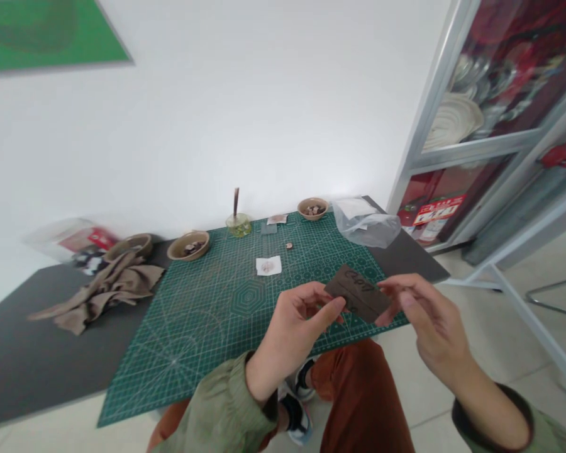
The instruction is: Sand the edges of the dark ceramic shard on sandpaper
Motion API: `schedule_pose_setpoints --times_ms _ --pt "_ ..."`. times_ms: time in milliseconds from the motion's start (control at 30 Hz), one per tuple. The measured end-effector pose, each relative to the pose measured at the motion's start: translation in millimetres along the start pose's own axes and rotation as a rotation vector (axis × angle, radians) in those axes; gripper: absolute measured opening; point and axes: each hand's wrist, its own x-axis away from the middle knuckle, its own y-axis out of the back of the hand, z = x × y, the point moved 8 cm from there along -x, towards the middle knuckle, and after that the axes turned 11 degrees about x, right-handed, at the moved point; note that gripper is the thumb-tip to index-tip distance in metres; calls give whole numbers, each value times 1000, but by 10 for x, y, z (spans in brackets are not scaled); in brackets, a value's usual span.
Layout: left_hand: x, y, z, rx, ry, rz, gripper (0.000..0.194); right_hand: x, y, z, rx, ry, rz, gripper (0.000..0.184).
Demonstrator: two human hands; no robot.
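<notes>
Just above the front edge of the green cutting mat, a small dark brown card is held up at a tilt. Black handwriting and a line across it show on the side facing me. My left hand pinches its left end, the thumb on the near face and the fingers partly hidden behind. At the other end, my right hand has its fingers curled at the card's right edge, with the thumb close by. A white square paper with a round print and a small round piece lie beyond on the mat.
Bowls of small pieces stand at back left and back right. Between them is a yellowish glass dish with an upright stick. A brown cloth lies left, a clear plastic bag right. A glass-fronted cabinet stands right.
</notes>
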Motion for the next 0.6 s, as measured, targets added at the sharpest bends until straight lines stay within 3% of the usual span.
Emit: schedule_pose_setpoints --times_ms 200,400,600 --pt "115 200 -123 -139 -95 -28 25 -32 -276 163 -149 -111 93 30" --pt "186 362 -227 -149 -123 -44 23 2 -525 82 -154 -219 228 35" --pt "180 352 -140 -174 -119 -23 22 114 -770 40 -99 -280 428 37"
